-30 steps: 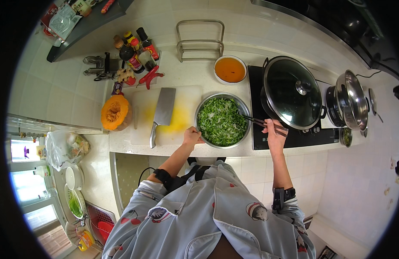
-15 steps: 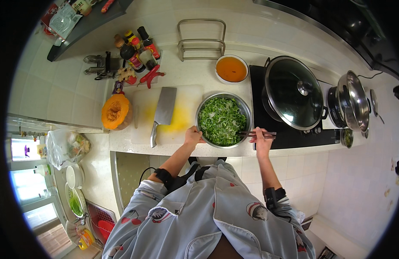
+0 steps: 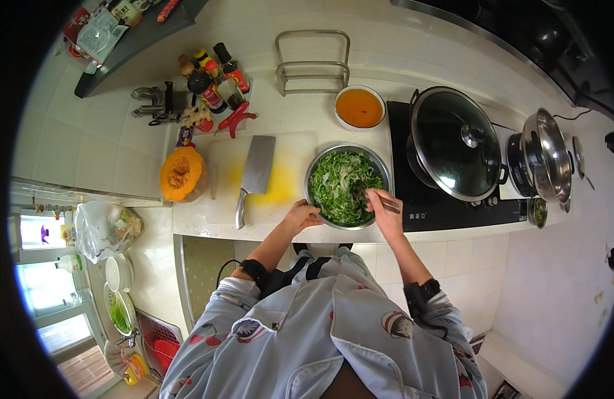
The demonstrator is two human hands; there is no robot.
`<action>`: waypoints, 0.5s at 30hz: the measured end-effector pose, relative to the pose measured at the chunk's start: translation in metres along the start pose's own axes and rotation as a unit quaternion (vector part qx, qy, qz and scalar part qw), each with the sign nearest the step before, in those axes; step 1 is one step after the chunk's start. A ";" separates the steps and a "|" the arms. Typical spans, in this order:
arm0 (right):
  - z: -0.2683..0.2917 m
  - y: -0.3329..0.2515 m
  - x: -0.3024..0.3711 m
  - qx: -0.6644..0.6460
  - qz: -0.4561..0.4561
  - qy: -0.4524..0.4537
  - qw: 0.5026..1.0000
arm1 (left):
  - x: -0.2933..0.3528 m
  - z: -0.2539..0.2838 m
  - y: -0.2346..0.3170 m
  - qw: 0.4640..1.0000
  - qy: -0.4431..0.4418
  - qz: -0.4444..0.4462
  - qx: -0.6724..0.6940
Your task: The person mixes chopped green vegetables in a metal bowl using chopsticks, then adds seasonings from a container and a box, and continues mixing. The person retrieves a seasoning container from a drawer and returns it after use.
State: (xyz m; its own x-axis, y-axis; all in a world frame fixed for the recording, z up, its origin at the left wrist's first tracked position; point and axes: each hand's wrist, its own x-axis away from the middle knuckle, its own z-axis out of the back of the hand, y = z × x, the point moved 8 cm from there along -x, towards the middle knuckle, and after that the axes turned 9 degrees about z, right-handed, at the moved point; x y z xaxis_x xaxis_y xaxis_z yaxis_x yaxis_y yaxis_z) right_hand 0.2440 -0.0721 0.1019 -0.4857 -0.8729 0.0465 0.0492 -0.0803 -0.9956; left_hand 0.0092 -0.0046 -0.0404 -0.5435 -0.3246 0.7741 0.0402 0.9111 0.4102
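A steel mixing bowl (image 3: 385, 167) full of chopped leafy greens (image 3: 340, 185) stands at the counter's front edge. My left hand (image 3: 303, 216) is closed on its near left rim, the thumb pointing inward. Over the near right side, my right hand (image 3: 386, 207) grips brown chopsticks (image 3: 391, 206). Their tips reach down into the greens, where my fingers and the leaves hide them. Left of the bowl, a cleaver (image 3: 257, 166) lies on a pale cutting board (image 3: 299, 147) with yellow stains. Behind the bowl sits a white bowl of orange liquid (image 3: 359, 108).
On the right, a large lidded pan (image 3: 450, 149) stands on the black cooktop (image 3: 436, 216), with a steel pan (image 3: 546, 156) beyond. A cut pumpkin (image 3: 182, 174), red chillies (image 3: 237, 120) and sauce bottles (image 3: 206, 86) are at the left. A wire rack (image 3: 313, 64) stands against the wall.
My right hand has moved left over the bowl, bringing the chopsticks from the rim into the greens. The greens look turned and shifted. My left hand stays at the rim.
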 end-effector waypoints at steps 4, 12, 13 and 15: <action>0.022 0.002 -0.004 0.094 -0.028 0.037 0.995 | -0.009 -0.001 -0.003 0.999 0.001 0.030 -0.034; 0.004 -0.016 -0.010 0.073 0.020 -0.050 0.996 | 0.005 0.010 -0.004 0.993 0.112 -0.015 0.028; 0.008 -0.015 -0.008 0.092 -0.032 -0.063 0.993 | 0.014 0.016 -0.002 0.990 0.135 -0.021 0.043; 0.026 -0.036 -0.015 0.117 0.000 0.000 0.993 | 0.030 0.016 0.004 0.991 0.122 -0.043 0.028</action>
State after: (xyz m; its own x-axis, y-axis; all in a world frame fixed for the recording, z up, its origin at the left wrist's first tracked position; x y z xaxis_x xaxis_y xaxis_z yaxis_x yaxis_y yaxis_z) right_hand 0.2729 -0.0685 0.1394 -0.4856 -0.8730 0.0459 0.2505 -0.1893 -0.9494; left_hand -0.0202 -0.0065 -0.0227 -0.3229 -0.4467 0.8344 -0.0466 0.8880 0.4574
